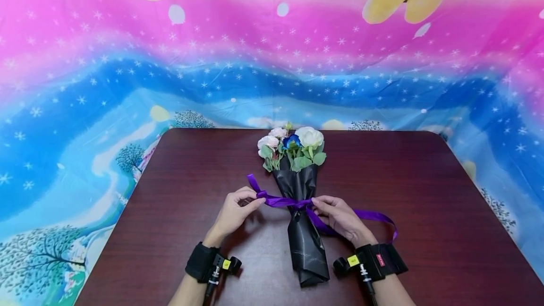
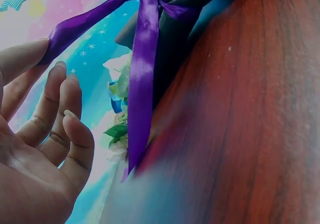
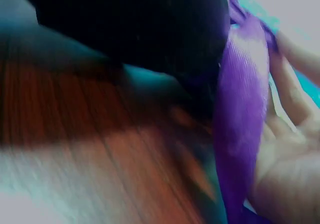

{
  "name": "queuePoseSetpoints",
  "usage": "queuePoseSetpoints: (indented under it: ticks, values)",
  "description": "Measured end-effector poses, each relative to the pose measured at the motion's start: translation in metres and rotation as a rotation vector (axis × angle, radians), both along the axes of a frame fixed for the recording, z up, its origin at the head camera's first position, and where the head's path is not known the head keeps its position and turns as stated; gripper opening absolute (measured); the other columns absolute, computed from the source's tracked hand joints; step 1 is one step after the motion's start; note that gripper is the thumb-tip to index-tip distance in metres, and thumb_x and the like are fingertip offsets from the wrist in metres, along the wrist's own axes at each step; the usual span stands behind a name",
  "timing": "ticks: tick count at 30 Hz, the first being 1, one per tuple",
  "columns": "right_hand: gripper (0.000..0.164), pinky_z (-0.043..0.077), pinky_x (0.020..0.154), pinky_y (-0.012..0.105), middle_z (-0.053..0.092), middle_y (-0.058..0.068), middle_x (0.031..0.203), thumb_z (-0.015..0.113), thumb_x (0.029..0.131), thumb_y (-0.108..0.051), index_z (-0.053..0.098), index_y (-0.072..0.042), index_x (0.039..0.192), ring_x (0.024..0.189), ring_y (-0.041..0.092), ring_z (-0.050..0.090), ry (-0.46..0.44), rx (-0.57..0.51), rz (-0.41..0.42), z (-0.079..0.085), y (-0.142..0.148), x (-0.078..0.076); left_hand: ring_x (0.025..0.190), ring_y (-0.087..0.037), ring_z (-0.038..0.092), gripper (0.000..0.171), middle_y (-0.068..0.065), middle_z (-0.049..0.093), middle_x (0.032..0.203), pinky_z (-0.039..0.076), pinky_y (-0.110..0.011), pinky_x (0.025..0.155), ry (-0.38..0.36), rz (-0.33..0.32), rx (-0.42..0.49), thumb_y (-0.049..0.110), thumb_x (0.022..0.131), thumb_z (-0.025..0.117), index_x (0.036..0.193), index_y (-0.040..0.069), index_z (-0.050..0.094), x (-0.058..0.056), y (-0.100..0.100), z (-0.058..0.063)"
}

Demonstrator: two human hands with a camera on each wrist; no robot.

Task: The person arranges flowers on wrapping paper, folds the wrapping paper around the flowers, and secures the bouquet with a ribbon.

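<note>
In the head view a bouquet in black wrapping paper lies on the table, its flowers toward the far edge. A purple ribbon is tied about the middle of the wrap. On the left side, my left hand pinches a stretch of that ribbon between thumb and finger. My right hand pinches the ribbon close beside the knot. One tail hangs down in the left wrist view. Another broad length of ribbon crosses in front of the right palm in the right wrist view.
The dark reddish-brown table has rounded far corners. A colourful printed cloth hangs behind and beside it. Both wrists wear black straps with small cameras. The right ribbon tail curves out past the right wrist.
</note>
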State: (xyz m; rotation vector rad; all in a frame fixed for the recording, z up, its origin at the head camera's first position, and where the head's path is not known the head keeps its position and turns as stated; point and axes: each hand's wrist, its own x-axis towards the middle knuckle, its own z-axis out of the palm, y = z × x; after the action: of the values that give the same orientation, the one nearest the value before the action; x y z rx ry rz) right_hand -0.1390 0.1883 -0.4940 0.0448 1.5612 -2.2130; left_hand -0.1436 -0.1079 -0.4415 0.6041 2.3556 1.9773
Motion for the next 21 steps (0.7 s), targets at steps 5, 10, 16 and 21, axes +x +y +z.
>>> queuePoseSetpoints:
  ticks: [5, 10, 16, 21]
  values:
    - [0.014, 0.054, 0.068, 0.03, 0.065, 0.005, 0.093, 0.072, 0.087, -0.019, 0.068, -0.007, 0.091, 0.078, 0.013, 0.062, 0.03, 0.168, -0.1, 0.0, -0.005, 0.001, 0.065, -0.013, 0.055, 0.005, -0.009, 0.062, 0.081, 0.046, -0.023, 0.056, 0.003, 0.011, -0.002, 0.001, 0.085, 0.069, 0.082, -0.003, 0.071, 0.001, 0.0, -0.001]
    - [0.026, 0.055, 0.069, 0.033, 0.068, 0.009, 0.094, 0.077, 0.082, -0.022, 0.065, -0.001, 0.091, 0.077, 0.016, 0.064, 0.12, 0.281, -0.147, 0.006, -0.01, 0.0, 0.065, -0.013, 0.056, 0.007, -0.01, 0.062, 0.082, 0.046, -0.023, 0.057, 0.007, 0.026, 0.011, 0.001, 0.086, 0.069, 0.083, -0.004, 0.07, 0.0, -0.001, 0.0]
    - [0.011, 0.051, 0.061, 0.023, 0.069, 0.004, 0.081, 0.069, 0.089, -0.012, 0.063, -0.01, 0.08, 0.073, 0.013, 0.063, 0.06, 0.045, -0.234, 0.008, -0.009, 0.001, 0.066, -0.018, 0.056, 0.007, -0.011, 0.061, 0.082, 0.046, -0.023, 0.057, 0.009, 0.019, 0.005, 0.001, 0.086, 0.069, 0.083, -0.005, 0.07, 0.002, -0.001, 0.0]
    - [0.019, 0.053, 0.059, 0.026, 0.068, 0.01, 0.078, 0.068, 0.09, -0.017, 0.056, -0.003, 0.087, 0.068, 0.016, 0.064, 0.171, 0.163, -0.272, 0.011, -0.008, 0.0, 0.065, -0.02, 0.056, 0.01, -0.01, 0.061, 0.081, 0.046, -0.024, 0.056, -0.005, 0.019, -0.007, 0.002, 0.087, 0.068, 0.083, -0.008, 0.068, 0.002, -0.001, -0.001]
